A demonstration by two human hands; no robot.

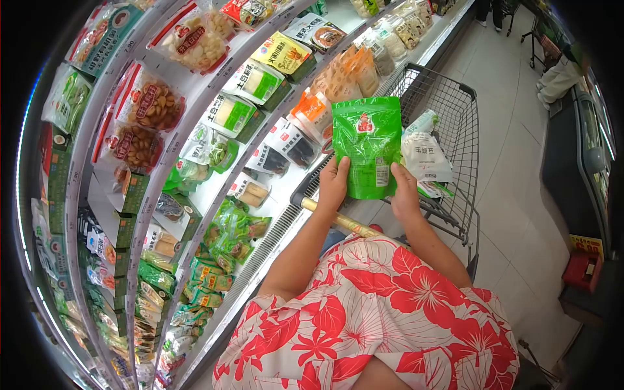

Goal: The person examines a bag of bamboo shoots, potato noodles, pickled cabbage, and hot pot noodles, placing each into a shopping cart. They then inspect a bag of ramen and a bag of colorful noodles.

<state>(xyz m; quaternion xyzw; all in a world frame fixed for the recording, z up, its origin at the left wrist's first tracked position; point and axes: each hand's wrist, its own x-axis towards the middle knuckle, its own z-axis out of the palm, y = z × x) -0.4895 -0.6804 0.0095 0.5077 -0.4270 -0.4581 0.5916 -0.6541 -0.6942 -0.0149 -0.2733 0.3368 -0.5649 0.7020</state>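
Observation:
Upright in front of me is a green food pouch (366, 140) with a red logo near its top and a barcode low on its right side. My left hand (334, 182) grips its lower left edge, thumb on the front. On the lower right edge my right hand (405, 186) holds it the same way. Fingers behind the pouch are hidden. Just beyond stands a wire shopping cart (463, 130) with a white package (426, 156) and other packs inside. The cart's yellowish handle bar (344, 219) runs below my hands.
Refrigerated shelves (266, 188) full of bagged foods curve along the left. Nearer the shelf front lie green bags (235, 231). To the right, past the tiled aisle floor (513, 169), stands a dark display counter (572, 162). Other people (559, 78) are at the upper right.

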